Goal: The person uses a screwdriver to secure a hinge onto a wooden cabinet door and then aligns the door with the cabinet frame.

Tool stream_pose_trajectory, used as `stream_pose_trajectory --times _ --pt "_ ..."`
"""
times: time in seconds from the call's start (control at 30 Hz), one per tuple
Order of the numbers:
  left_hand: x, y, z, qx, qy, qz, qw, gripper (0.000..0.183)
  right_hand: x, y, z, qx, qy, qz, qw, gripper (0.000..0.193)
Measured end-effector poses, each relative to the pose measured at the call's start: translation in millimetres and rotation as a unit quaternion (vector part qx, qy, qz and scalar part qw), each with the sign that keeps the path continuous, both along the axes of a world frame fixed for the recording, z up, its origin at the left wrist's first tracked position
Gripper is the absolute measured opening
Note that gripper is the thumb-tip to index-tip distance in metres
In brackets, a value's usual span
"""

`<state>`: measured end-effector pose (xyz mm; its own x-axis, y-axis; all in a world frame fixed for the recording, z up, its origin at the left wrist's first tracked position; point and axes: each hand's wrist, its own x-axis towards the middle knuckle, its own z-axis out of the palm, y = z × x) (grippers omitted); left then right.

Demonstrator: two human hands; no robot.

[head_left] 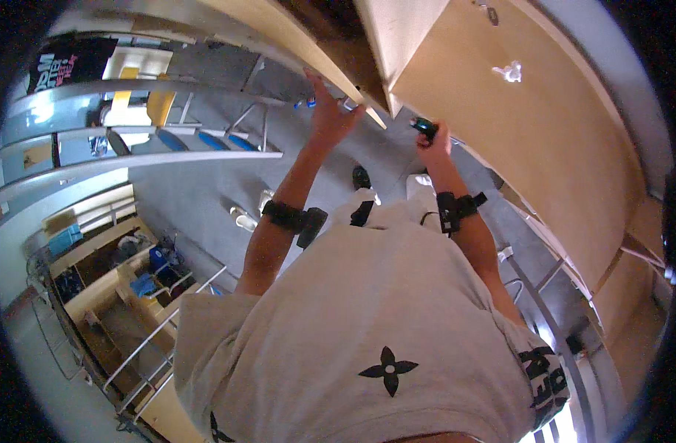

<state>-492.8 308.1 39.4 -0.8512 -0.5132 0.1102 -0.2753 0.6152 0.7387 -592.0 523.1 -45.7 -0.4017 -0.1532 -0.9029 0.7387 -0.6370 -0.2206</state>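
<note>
My left hand (330,118) is raised at a wooden cabinet door (325,59), thumb apart and fingers stretched along the door near its lower end. Between that door and a wide pale wooden panel (530,125) the cabinet's dark interior (330,22) shows. Just below the panel's near corner, my right hand (435,144) is closed around a small dark object (424,127) with a greenish shine; its kind is not clear. A white hook-like fitting (509,71) sits on the panel, with a small metal piece (492,15) farther up.
To the left stands a metal ladder (146,157) with blue treads. Lower left, a wooden bunk or shelf (124,288) holds several items behind metal rails (149,340). White shoes (243,218) and a dark shoe (361,176) are on the grey floor. Metal rails (548,317) run at right.
</note>
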Motion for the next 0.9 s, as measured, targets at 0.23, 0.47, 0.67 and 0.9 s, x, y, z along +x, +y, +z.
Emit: stream_pose_trajectory --times 0.23,0.47,0.67,0.9 --pt "-65.7 12.3 5.8 0.117 -0.064 -0.007 0.991 0.118 -89.3 124.4 -3.7 -0.012 0.100 -0.001 0.995 0.023" --pt "-51.5 -20.0 -38.8 -0.350 0.010 -0.077 0.934 0.111 -145.2 204.5 -4.6 0.067 0.181 0.106 0.975 0.026" --pt "-42.1 2.1 -28.2 0.137 0.110 0.064 0.982 0.100 -172.6 248.9 -11.9 0.595 0.235 0.429 0.638 0.031" --pt "-45.4 25.4 -10.8 0.247 0.126 0.118 0.953 0.085 -190.3 259.3 -19.4 0.638 0.243 0.470 0.559 0.048"
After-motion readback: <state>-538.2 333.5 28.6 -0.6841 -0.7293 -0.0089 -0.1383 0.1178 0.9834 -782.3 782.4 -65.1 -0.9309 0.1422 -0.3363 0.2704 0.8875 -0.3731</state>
